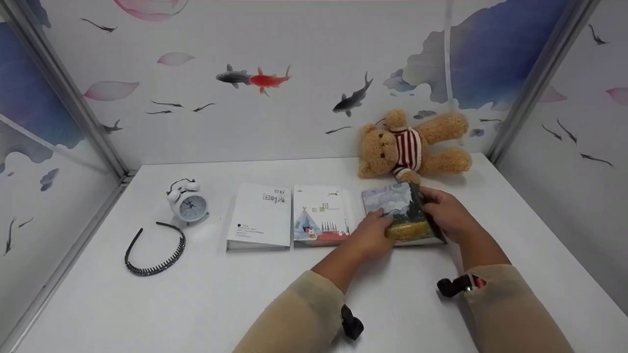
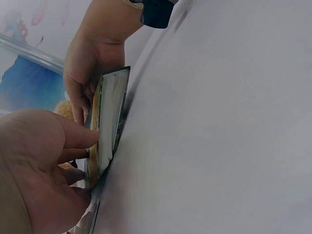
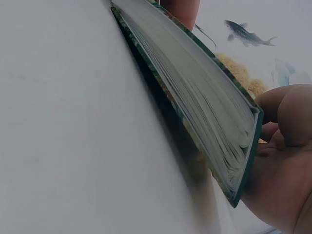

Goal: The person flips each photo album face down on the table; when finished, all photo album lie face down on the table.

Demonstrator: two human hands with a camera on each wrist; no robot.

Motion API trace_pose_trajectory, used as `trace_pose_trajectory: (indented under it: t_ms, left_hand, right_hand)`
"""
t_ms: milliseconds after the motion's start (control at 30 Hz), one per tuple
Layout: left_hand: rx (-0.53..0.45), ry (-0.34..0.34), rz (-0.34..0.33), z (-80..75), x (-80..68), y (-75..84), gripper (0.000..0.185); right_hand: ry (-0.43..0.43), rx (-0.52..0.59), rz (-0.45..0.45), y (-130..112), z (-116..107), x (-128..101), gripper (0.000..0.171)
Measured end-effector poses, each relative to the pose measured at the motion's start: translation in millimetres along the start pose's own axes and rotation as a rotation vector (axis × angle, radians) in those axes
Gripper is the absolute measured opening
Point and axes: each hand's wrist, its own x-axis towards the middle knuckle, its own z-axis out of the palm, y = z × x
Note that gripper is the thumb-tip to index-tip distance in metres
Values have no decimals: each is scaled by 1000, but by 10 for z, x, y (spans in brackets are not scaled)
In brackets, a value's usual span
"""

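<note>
Left hand and right hand grasp the painted book from either side; we note a teddy bear lying just behind.

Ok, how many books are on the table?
3: the white book at left, the tent-cover book in the middle, and the painted-cover book at right, held by the left hand and right hand.

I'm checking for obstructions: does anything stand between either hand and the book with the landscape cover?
Nothing visible does: the left hand and right hand both directly hold the book. The teddy bear lies behind it, not between it and either hand.
</note>
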Motion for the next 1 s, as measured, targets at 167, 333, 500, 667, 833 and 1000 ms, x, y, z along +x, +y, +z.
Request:
trace_pose_trajectory:
  t_ms: [167, 333, 500, 667, 833, 1000]
  left_hand:
    - [-21, 8, 0, -33, 4, -33, 56]
    - [-163, 64, 26, -138, -61, -138, 60]
    - [-321, 176, 7, -381, -230, -291, 62]
    - [-406, 288, -87, -646, -379, -466, 62]
    - [-460, 358, -153, -855, -474, -730, 65]
    - [-487, 426, -203, -1016, -526, -963, 66]
  right_hand:
    - [14, -26, 14, 5, 43, 42, 65]
    - [58, -73, 2, -90, 103, 12, 63]
    - [116, -11, -37, -346, 281, -70, 65]
    - [84, 30, -140, -558, 568, -108, 65]
    - [25, 34, -170, -655, 902, -41, 59]
    - [2, 57, -183, -781, 1119, 34, 57]
